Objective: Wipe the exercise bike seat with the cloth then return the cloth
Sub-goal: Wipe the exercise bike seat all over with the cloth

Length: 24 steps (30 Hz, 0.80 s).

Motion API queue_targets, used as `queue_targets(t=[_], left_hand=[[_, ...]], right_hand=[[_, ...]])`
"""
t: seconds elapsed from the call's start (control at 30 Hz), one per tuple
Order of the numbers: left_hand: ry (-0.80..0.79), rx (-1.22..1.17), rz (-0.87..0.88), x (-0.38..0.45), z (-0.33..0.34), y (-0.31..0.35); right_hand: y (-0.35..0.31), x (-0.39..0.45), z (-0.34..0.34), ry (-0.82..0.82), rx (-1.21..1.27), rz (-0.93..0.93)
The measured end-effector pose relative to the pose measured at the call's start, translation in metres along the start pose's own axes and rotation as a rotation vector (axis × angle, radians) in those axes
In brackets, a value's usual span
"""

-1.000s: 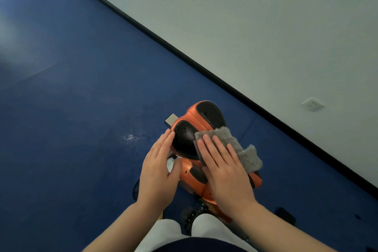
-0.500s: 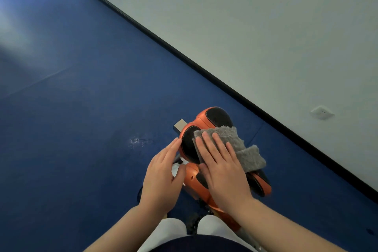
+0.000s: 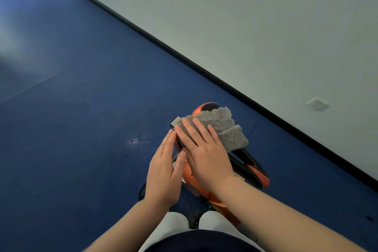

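The right hand (image 3: 206,155) lies flat, fingers (image 3: 196,129) extended and spread, pressing the grey cloth (image 3: 223,127) onto the orange-and-black exercise bike seat (image 3: 206,106). The cloth covers most of the seat top; one folded corner hangs past the seat's right edge. The left hand (image 3: 163,172) is open, fingers straight and together, resting against the seat's left side and gripping nothing. The bike stands on the blue floor (image 3: 81,108), near the white wall (image 3: 266,26).
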<state>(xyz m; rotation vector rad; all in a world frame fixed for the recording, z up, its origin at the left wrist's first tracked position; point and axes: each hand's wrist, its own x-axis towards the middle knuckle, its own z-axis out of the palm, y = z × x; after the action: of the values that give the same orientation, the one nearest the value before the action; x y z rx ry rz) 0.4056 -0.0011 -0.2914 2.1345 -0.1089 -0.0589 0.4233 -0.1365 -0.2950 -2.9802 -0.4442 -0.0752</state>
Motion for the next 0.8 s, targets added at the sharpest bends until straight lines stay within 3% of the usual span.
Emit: queue_targets(t=[0.27,0.5,0.67,0.8], left_hand=[[-0.053,0.099,0.059,0.006,0.007,0.007],[0.009,0.154,0.066,0.024,0.033,0.029],[0.006,0.283,0.173,0.053,0.043,0.038],[0.034,0.504,0.212,0.063,0.052,0.035]], right_hand=[[0.028,-0.055,0.008,0.010,-0.017,0.043],[0.022,-0.037,-0.003,-0.024,0.004,0.136],[0.049,-0.100,0.001,-0.027,-0.054,0.227],[0.045,-0.082,-0.005,-0.003,0.025,0.339]])
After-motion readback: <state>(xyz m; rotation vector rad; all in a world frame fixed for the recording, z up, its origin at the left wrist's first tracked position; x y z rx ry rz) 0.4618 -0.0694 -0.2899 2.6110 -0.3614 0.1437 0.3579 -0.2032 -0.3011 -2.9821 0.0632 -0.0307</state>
